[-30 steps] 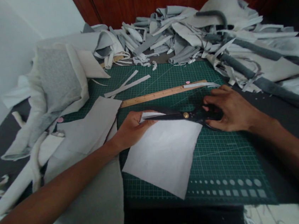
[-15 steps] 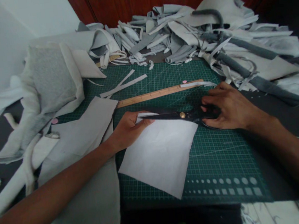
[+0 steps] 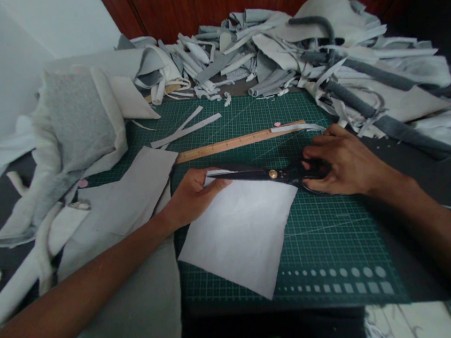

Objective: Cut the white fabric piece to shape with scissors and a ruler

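Where the left hand [image 3: 190, 198] pinches its far left corner between thumb and fingers, a smooth, off-white, four-sided sheet of thin flexible material [image 3: 240, 232] lies over a dark green cutting mat with a pale grid [image 3: 329, 233]. Its face is plain and slightly shiny, with faint soft undulations; whether it is leather, paper or cloth, I cannot tell. The near edge slants down to a sharp corner at the right, and the right edge is a little uneven.

Closed around the handles of a pair of long black metal scissors with a brass-coloured pivot [image 3: 273, 174], the right hand [image 3: 348, 164] has its fingers bent through and about the loops. The blades lie along the sheet's far edge, tips beside the left thumb, with a sliver of white showing beyond them; they look nearly together.

Past the scissors, a flat light-brown wooden ruler with dark markings [image 3: 223, 146] rests on the mat, a narrow whitish strip [image 3: 283, 129] across its right end. Left of the sheet lie matte grey flat pieces of material [image 3: 142, 180], partly beneath the left forearm.
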`<state>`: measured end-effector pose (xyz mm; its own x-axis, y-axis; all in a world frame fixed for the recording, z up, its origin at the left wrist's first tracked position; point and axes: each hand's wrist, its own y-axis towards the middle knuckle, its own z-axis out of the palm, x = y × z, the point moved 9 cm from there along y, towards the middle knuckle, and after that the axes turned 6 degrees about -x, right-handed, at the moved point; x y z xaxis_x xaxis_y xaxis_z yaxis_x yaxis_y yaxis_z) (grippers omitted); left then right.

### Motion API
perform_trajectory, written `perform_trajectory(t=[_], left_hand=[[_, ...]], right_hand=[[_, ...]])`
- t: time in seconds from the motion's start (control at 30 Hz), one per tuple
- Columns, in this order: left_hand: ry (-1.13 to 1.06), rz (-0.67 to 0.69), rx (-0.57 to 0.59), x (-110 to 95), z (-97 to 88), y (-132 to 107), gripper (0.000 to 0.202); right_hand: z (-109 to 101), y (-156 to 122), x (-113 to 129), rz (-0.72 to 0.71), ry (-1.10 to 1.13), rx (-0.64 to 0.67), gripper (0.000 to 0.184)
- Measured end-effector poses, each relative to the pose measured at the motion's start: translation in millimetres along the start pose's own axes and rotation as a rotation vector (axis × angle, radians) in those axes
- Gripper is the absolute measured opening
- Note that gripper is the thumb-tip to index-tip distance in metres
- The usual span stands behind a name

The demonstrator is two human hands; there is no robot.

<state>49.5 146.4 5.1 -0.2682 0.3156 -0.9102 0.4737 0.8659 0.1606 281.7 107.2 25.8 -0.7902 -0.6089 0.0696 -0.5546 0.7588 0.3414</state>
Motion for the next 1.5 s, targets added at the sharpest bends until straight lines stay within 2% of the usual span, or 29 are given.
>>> perform_trajectory(t=[0.23, 0.37, 0.7, 0.93, 1.17, 1.5], left_hand=[[-0.016, 0.006, -0.004, 0.0, -0.2, -0.1, 0.024], [-0.034, 0.032, -0.002, -1.3, -0.4, -0.4, 0.021], [-0.017, 0.008, -0.016, 0.1, -1.5, 0.0, 0.03], [0.014, 0.034, -0.025, -1.0, -2.6, -0.2, 0.026], [0.033, 0.016, -0.029, 1.9, -3.9, -0.9, 0.039], [-0.017, 0.044, -0.032, -3.6, -1.9, -1.6, 0.034]], right_hand=[[-2.0, 0.5, 1.2, -0.014, 0.008, -0.039, 0.026], [0.3, 0.2, -1.8, 0.029, 0.018, -0.01, 0.028], [2.2, 1.2, -5.7, 0.095, 0.025, 0.025, 0.035], [0.8, 1.2, -4.7, 0.091, 0.032, 0.006, 0.034], [2.0, 0.7, -5.1, 0.092, 0.037, 0.022, 0.033], [-0.8, -1.9, -4.1, 0.02, 0.028, -0.023, 0.035]])
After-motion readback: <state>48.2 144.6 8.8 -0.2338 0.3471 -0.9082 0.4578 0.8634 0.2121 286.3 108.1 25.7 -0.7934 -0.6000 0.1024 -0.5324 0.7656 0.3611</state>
